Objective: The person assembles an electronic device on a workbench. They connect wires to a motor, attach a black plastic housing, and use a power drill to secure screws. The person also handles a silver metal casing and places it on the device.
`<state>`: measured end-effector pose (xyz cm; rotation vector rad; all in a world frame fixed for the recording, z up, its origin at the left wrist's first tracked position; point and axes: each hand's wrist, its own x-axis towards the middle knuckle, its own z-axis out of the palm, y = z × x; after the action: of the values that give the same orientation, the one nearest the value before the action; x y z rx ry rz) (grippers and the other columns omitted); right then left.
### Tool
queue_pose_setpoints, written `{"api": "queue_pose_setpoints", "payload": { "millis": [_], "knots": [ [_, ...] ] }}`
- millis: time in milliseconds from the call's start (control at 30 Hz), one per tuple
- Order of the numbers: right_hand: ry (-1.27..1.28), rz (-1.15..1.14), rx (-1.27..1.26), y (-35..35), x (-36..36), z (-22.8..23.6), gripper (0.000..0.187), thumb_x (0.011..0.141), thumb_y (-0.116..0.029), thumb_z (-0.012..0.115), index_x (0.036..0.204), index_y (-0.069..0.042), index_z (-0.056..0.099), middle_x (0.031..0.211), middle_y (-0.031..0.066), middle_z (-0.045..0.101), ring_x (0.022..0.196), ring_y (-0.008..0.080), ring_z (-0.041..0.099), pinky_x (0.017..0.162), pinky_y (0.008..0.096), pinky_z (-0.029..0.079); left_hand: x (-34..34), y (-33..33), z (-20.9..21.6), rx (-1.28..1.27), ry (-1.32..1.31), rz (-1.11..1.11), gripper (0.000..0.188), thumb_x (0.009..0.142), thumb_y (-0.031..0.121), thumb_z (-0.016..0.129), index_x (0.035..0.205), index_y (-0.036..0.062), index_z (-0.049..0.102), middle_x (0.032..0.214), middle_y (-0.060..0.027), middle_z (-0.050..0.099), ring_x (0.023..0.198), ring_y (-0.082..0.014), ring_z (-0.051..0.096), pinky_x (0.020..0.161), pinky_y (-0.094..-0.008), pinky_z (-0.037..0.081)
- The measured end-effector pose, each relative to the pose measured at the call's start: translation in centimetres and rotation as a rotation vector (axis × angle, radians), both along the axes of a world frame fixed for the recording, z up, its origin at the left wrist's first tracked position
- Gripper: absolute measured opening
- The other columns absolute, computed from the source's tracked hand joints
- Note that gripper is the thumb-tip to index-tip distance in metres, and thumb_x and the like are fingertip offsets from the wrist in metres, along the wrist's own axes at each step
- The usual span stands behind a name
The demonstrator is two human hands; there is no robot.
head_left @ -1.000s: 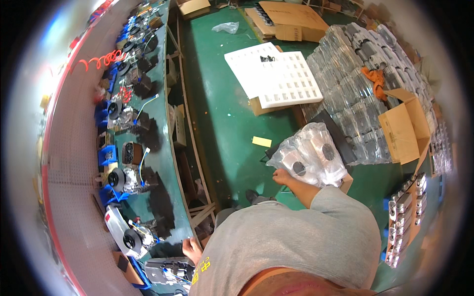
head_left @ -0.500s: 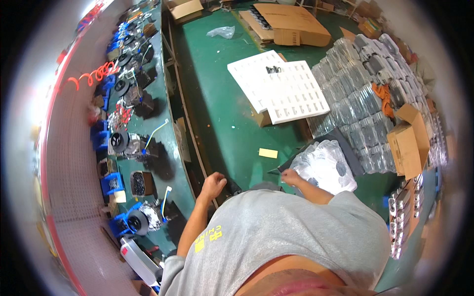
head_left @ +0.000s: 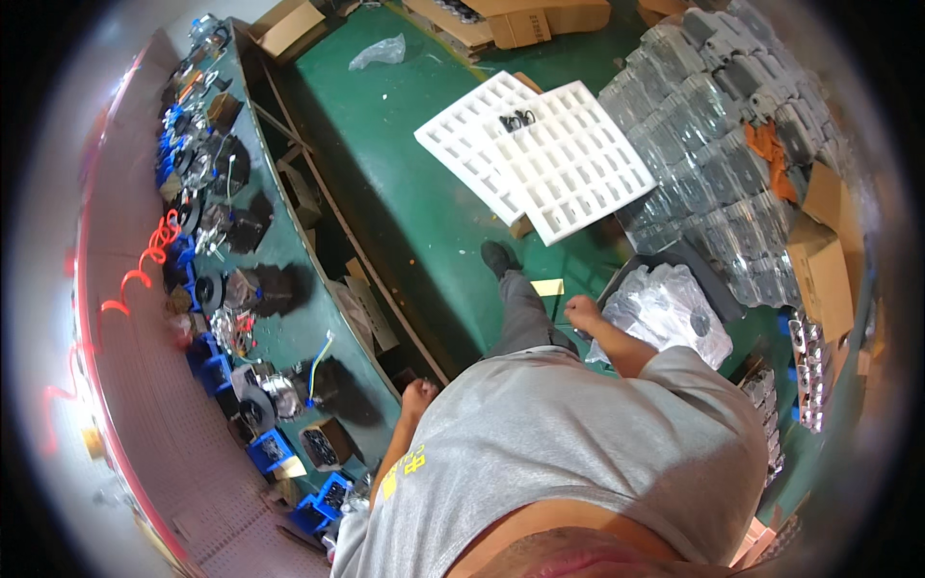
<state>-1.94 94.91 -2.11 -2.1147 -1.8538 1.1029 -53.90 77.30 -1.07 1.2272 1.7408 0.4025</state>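
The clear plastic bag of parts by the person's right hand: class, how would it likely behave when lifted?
The clear plastic bag looks crinkled and thin, so probably floppy and slippery. Dark parts inside suggest it would sag. The right hand is at its edge, so the bag might tilt.

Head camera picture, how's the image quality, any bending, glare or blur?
Head view: strong fisheye bending, so the workbench edge curves and a dark ring frames the picture; glare shines off the clear plastic bags near the right hand; the left rim is washed out and soft; the left hand looks slightly blurred.
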Motion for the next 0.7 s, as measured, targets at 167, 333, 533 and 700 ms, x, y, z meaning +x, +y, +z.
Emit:
{"api": "queue_pose_setpoints", "payload": {
  "millis": [167,333,533,700],
  "knots": [
    [0.021,-0.177,0.099,13.7,-1.9,-4.9,0.027,0.077,-0.019,0.066,0.098,-0.001,0.072,0.102,0.0223,0.071,0.098,0.0413,0.068,0.085,0.0471,0.055,-4.7,-5.9,-1.8,-0.204,0.103,0.252,0.023,0.084,0.021,0.072,0.075,0.0044,0.058,0.067,-0.0020,0.058,0.066,-0.0137,0.049,0.060,-0.0359,0.043],
    [0.030,-0.195,0.078,35.5,-5.3,-5.5,0.046,0.082,-0.021,0.065,0.124,-0.003,0.065,0.119,0.0240,0.068,0.115,0.0407,0.063,0.099,0.0487,0.050,-2.4,-1.4,3.8,-0.200,-0.004,0.233,0.019,0.088,0.020,0.072,0.091,0.0008,0.070,0.074,-0.0041,0.067,0.068,-0.0125,0.059,0.063,-0.0342,0.049],
    [-0.072,-0.283,0.207,55.8,-8.0,-8.1,0.059,0.084,-0.020,0.069,0.138,-0.004,0.053,0.131,0.0241,0.061,0.126,0.0414,0.054,0.105,0.0490,0.046,5.8,11.8,12.0,-0.404,-0.190,0.794,0.029,0.097,0.021,0.067,0.109,-0.0056,0.069,0.081,-0.0048,0.069,0.069,-0.0119,0.062,0.064,-0.0287,0.052],
    [-0.225,-0.243,-0.001,63.4,-6.1,-13.2,0.046,0.085,-0.019,0.058,0.130,-0.009,0.061,0.134,0.0237,0.060,0.124,0.0507,0.051,0.107,0.0574,0.042,7.3,16.1,13.9,-0.423,-0.237,0.809,0.029,0.096,0.021,0.067,0.108,-0.0045,0.068,0.080,-0.0048,0.068,0.068,-0.0114,0.061,0.063,-0.0281,0.052]
  ]
}}
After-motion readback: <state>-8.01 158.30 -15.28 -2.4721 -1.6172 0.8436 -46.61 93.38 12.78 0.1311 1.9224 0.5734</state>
